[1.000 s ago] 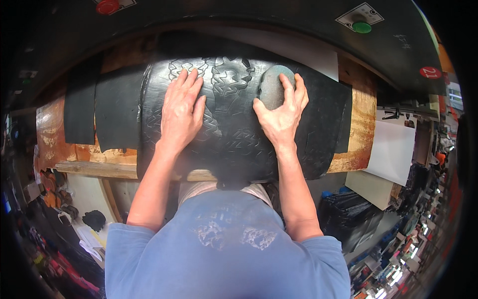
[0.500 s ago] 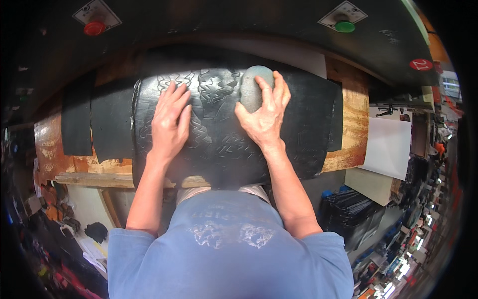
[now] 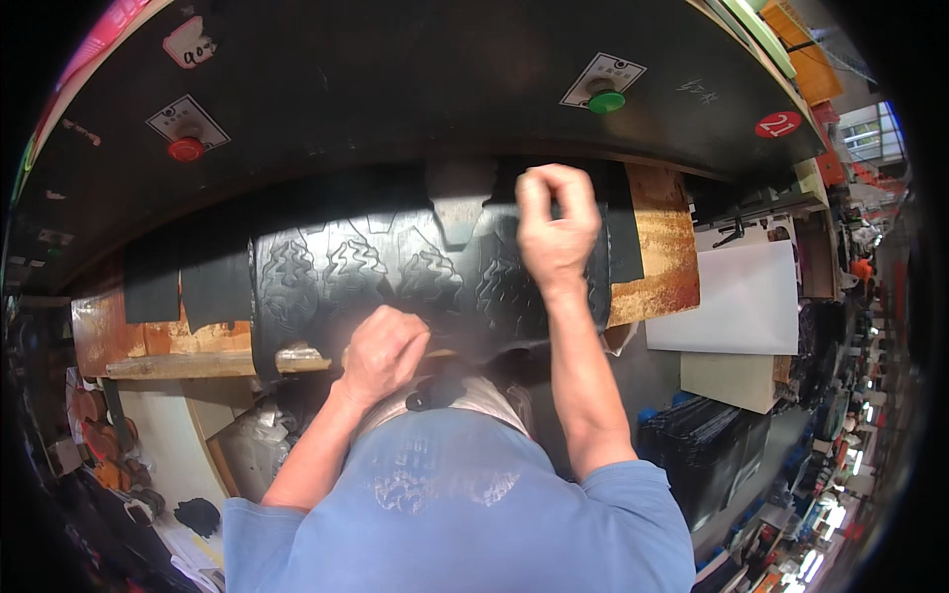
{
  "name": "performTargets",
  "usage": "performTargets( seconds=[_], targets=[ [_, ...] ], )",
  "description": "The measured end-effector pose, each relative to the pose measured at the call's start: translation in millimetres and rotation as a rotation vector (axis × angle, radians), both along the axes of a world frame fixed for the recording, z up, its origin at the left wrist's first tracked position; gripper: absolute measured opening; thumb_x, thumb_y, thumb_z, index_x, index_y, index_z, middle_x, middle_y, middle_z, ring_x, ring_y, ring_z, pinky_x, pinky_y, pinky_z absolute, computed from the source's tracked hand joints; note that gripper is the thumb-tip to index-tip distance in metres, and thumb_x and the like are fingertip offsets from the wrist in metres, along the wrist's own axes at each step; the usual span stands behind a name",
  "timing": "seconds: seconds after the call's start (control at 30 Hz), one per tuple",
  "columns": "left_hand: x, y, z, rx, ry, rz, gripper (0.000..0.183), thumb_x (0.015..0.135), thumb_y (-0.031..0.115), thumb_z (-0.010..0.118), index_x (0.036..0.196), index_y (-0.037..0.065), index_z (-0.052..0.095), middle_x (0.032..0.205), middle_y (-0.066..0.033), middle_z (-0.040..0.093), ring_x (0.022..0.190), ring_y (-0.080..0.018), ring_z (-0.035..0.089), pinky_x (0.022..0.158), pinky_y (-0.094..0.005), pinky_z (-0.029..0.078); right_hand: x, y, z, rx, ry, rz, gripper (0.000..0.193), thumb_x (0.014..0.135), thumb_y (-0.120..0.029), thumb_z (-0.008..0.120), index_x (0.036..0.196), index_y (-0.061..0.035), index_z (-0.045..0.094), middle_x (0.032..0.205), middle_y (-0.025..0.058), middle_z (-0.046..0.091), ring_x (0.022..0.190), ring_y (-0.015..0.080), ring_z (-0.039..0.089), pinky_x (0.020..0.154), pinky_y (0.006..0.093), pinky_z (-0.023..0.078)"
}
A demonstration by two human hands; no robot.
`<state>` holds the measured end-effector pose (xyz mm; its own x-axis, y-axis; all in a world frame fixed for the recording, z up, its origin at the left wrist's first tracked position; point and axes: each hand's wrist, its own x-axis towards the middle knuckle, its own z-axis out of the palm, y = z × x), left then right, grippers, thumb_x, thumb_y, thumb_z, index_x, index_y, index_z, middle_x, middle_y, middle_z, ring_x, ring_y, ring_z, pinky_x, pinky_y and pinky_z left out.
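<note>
A broad, glossy black sheet (image 3: 390,295) lies spread across the wooden board (image 3: 654,259). At least 4 clusters of jagged, zigzag outlines run side by side over its surface. Light glares off its middle band; its far part lies in shadow.

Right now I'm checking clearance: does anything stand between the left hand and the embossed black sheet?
Nothing visible does: in view, the left hand overlaps the near edge of the embossed black sheet; contact is unclear.
</note>
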<state>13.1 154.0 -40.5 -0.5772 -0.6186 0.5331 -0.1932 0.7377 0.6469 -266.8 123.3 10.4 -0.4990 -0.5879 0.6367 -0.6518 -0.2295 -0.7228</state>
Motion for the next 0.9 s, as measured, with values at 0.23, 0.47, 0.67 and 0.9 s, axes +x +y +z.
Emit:
performTargets(
  seconds=[0.23,0.47,0.67,0.9],
  targets=[
    [-1.1,4.0,2.1,0.052,-0.002,0.069,0.009,0.089,-0.001,0.08,0.092,0.001,0.072,0.09,-0.0133,0.075,0.083,-0.0325,0.073,0.073,-0.0407,0.059,-45.8,10.8,47.8,-0.026,0.156,-0.018,0.019,0.1,-0.012,0.075,0.092,-0.0012,0.062,0.089,0.0131,0.067,0.079,0.0282,0.065,0.075,0.0384,0.053],
    [-4.1,3.9,-1.4,0.048,-0.035,0.103,0.004,0.094,0.003,0.077,0.093,0.001,0.074,0.088,-0.013,0.074,0.083,-0.0337,0.072,0.075,-0.0421,0.057,-66.7,127.5,-61.2,0.073,0.12,-0.509,0.017,0.099,-0.017,0.077,0.095,-0.0017,0.07,0.095,0.0125,0.07,0.085,0.0275,0.067,0.079,0.0418,0.054],
    [-12.0,6.6,5.4,0.113,-0.064,0.151,0.006,0.095,0.005,0.078,0.093,0.001,0.074,0.087,-0.013,0.073,0.083,-0.0337,0.071,0.075,-0.0428,0.056,-86.6,158.1,-120.3,0.161,0.154,-0.461,0.016,0.103,-0.015,0.069,0.099,-0.0002,0.072,0.091,0.0154,0.074,0.086,0.036,0.07,0.079,0.0458,0.055],
    [-9.0,5.9,2.6,0.15,-0.101,0.151,0.008,0.097,0.009,0.076,0.095,0.002,0.074,0.087,-0.013,0.073,0.083,-0.0323,0.07,0.075,-0.0422,0.056,-79.1,165.9,-111.5,0.238,-0.129,-0.32,0.024,0.106,-0.015,0.067,0.124,0.0018,0.072,0.078,0.007,0.064,0.072,0.0177,0.059,0.075,0.0353,0.053]
  ],
)
